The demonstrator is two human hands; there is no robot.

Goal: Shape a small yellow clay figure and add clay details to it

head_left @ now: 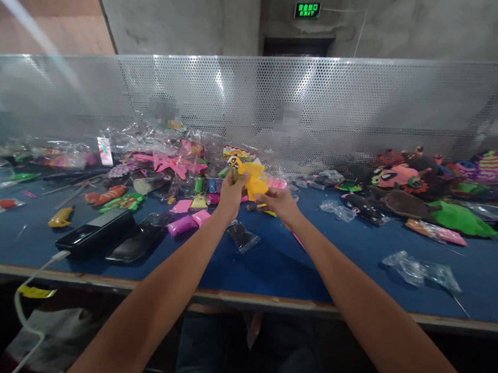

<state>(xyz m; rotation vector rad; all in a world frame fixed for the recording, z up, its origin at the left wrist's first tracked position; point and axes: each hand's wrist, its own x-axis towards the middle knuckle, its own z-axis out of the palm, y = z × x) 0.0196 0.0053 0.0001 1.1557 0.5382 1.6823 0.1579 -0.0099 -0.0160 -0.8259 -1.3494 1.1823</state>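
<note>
Above the middle of the blue table, both hands hold up a yellow toy figure [255,181] with a dark-and-white patterned part at its left end. My left hand [231,195] is closed around that left side. At the lower right edge, my right hand [281,205] pinches the yellow piece between thumb and fingers. Beneath the hands lies a small clear packet with dark contents [242,236]. Left of it are pink and purple packets [181,224], a yellow one among them.
A power bank [95,232] with a white cable and a phone [139,239] lie front left. Pink star-shaped pieces [173,165] and clear bags fill the back left. Soft toys [403,178] are heaped back right, near crumpled plastic bags [420,270]. A perforated metal screen [222,98] stands behind.
</note>
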